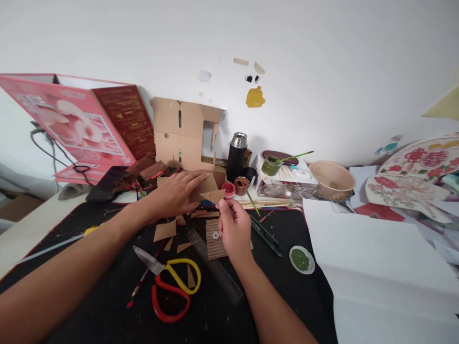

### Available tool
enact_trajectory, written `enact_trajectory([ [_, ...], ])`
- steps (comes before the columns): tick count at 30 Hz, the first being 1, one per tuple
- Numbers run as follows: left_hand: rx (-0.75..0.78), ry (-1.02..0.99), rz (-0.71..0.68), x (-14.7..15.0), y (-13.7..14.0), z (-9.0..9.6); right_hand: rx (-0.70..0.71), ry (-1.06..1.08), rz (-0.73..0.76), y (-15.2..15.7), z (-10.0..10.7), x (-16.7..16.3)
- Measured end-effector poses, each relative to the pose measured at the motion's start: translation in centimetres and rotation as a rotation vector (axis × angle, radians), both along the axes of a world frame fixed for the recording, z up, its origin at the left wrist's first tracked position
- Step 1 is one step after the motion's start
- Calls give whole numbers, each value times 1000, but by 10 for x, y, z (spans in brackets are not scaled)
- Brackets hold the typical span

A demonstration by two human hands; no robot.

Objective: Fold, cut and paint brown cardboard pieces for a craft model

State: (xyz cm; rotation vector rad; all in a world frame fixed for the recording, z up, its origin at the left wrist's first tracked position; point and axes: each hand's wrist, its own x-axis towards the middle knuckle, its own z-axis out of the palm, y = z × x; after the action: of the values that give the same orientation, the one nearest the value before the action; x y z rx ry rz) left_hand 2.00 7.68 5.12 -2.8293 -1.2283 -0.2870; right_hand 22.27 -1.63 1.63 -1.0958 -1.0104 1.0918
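Note:
My right hand (234, 227) pinches a small pointed piece of cardboard (212, 196) between thumb and fingers, raised over the mat. With fingers stretched out, my left hand (179, 191) lies over brown cardboard (211, 180) at the back of the mat; what is under its palm is hidden. Below the right hand sits a square of corrugated cardboard (215, 248) with a small white ring (215, 235) on it. A clear ruler (218, 270) lies slanted beside it. Scissors (167, 282) with one red and one yellow handle rest open nearby. Several cardboard scraps (165, 231) are scattered around.
Behind the hands stand a pot of red paint (228, 190), a black flask (235, 157) and a green jar (271, 166) with a brush across it. A lid with green paint (301, 260) lies right, near white paper (380, 258). A pink box (86, 124) stands left.

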Motion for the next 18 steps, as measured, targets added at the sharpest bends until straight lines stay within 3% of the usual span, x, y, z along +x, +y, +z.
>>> enact_trajectory([
  [5,-142,71,-91,5,-29,-9,-30,29,38,-3,3,-1],
  [9,-150,93,-103,19,-42,-18,-32,-28,49,-2,-2,-2],
  [12,-140,8,-111,12,-41,-17,-39,-32,49,0,-3,0],
  [15,-53,-117,76,-19,-39,-15,-56,4,49,0,-1,0],
  [18,25,-108,335,-57,-42,-20,-51,3,67,-1,-2,-1],
])
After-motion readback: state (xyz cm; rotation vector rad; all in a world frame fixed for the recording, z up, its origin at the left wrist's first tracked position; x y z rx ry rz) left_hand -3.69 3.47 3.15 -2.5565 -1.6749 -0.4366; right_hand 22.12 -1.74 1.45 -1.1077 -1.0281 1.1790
